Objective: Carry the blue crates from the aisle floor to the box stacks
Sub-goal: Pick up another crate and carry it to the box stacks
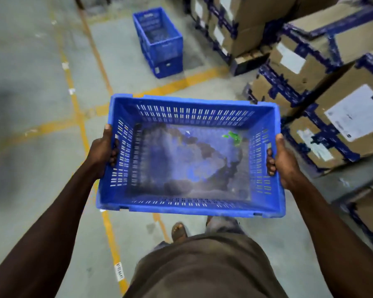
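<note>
Both hands, left [102,150] and right [283,159], gripping near crate [190,208] ends; second crate [159,43] far on floor [30,61]; cardboard boxes [332,82] right.

Faded yellow painted lines [80,117] cross the grey concrete floor [30,61]; a white printed label [119,272] lies on one line.

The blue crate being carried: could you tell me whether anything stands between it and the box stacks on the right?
Nothing visible does. The carried crate, gripped at its short sides by the left hand and right hand, has only bare floor between it and the box stacks. The other blue crates stand further ahead, off that line.
</note>
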Available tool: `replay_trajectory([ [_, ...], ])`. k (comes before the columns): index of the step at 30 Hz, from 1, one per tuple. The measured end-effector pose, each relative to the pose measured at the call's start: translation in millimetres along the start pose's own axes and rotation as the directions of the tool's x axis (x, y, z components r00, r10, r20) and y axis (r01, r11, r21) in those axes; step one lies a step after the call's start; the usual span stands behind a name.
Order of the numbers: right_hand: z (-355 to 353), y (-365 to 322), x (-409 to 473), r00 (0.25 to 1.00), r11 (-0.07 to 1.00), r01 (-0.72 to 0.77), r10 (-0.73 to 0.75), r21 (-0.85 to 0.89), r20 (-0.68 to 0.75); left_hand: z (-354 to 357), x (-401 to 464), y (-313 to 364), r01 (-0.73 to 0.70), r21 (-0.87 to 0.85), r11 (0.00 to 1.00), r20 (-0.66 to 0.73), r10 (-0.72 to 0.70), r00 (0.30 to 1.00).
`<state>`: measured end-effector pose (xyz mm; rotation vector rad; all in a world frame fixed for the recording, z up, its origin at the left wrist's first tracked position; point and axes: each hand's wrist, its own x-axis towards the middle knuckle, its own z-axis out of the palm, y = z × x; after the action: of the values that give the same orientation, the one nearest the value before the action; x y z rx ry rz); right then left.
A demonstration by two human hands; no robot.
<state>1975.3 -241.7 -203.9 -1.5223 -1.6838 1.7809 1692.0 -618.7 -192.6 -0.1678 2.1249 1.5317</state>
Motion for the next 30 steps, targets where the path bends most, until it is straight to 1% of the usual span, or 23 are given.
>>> replay_trajectory([
  [6,119.0,-56.8,40.4,0.994,0.995,0.026,-0.016,-0.093,0.108,-75.6,49.8,8.7,-0.001,-0.080,0.997,-0.138,-0.010,0.990],
  [10,198.3,-87.4,84.9,0.986,0.992,0.052,-0.033,-0.111,0.162,-111.8,112.8,16.4,0.029,-0.127,0.991,-0.208,-0.055,0.977],
  [15,302.0,-133.1,143.1,0.983,0.989,0.034,-0.007,-0.144,0.185,-147.8,194.1,52.4,0.034,-0.144,0.989,-0.283,-0.074,0.956],
  [20,399.4,-194.0,185.7,0.972,0.985,0.055,-0.016,-0.162,0.234,-195.0,273.2,97.2,0.031,-0.180,0.983,-0.342,-0.092,0.935],
  [24,477.9,-239.1,216.5,0.962,0.979,0.080,-0.027,-0.188,0.273,-234.7,339.1,121.6,0.032,-0.213,0.977,-0.357,-0.109,0.928],
  [30,618.7,-297.3,274.1,0.958,0.973,0.109,-0.048,-0.204,0.282,-301.3,475.9,154.7,0.026,-0.234,0.972,-0.358,-0.111,0.927],
])
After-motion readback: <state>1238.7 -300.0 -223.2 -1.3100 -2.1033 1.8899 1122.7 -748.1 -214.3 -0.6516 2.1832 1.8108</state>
